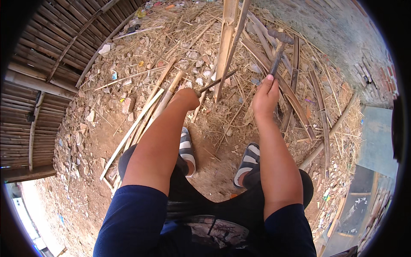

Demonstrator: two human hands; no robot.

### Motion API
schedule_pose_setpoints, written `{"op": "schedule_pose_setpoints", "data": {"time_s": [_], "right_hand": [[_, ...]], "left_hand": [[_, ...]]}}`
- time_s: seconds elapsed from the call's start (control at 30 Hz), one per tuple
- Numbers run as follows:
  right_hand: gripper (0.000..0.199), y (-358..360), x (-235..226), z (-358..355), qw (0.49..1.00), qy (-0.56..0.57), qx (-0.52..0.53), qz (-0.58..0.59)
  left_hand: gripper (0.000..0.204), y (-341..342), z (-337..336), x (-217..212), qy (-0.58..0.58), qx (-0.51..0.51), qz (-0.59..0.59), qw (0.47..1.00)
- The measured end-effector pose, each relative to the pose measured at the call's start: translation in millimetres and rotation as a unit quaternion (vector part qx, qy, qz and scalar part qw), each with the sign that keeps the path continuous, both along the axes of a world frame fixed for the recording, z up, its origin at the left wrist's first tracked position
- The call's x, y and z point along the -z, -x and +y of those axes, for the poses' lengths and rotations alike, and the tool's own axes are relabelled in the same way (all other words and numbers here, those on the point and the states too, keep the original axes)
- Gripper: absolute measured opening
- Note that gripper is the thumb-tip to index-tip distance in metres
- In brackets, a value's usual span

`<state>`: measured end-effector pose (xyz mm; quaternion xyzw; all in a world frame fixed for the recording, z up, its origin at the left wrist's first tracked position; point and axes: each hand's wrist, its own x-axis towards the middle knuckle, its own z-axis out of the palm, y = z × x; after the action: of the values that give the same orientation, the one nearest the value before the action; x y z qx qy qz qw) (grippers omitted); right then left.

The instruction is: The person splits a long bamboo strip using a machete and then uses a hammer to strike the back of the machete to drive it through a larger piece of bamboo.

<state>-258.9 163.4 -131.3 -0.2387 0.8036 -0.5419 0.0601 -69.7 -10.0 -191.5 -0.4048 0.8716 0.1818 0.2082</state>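
My left hand (187, 99) is wrapped round the grip of a knife with a long dark blade (209, 86). The blade points up and to the right, crossing the lower part of a split bamboo length (225, 49); whether it touches the bamboo I cannot tell. A hammer (277, 58) is in my right hand (265, 98), with the thumb along its handle and the rusty head (281, 37) at the far end. Beside my left forearm lie several pale bamboo strips (147, 112).
Dark bamboo pieces (295, 64) lie on the right, near a worn wall (338, 32). A slatted bamboo wall (47, 47) rises on the left. Stones, a brick piece (128, 105) and straw cover the ground. My sandalled feet (187, 147) stand apart below my hands.
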Motion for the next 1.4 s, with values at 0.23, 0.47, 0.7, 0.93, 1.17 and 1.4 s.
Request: {"op": "schedule_pose_setpoints", "data": {"time_s": [0.23,0.47,0.7,0.93,1.17,1.4], "right_hand": [[0.048,-24.2,67.0,9.9,0.922,-0.351,-0.162,-0.011],[0.049,-18.9,33.9,-3.5,0.966,-0.243,-0.087,0.001],[0.045,-12.5,-5.6,-8.5,0.995,-0.082,-0.036,0.045],[0.049,-28.9,67.6,2.6,0.929,-0.327,-0.172,-0.004],[0.051,-19.5,-2.4,-21.6,0.993,-0.093,-0.069,0.011],[0.046,-21.5,26.1,-8.7,0.99,-0.101,-0.054,0.082]], "left_hand": [[0.041,-8.6,-6.1,18.0,-0.005,-0.045,-0.014,0.999],[0.051,-16.5,-1.6,9.0,0.011,-0.074,0.021,0.997],[0.041,0.0,8.2,-15.2,-0.019,-0.037,-0.033,0.999],[0.038,-8.4,6.3,1.2,-0.018,-0.087,-0.018,0.996],[0.038,-15.0,-9.2,35.1,-0.01,-0.026,-0.04,0.999],[0.035,-3.1,5.1,3.6,-0.002,-0.002,-0.037,0.999]]}}
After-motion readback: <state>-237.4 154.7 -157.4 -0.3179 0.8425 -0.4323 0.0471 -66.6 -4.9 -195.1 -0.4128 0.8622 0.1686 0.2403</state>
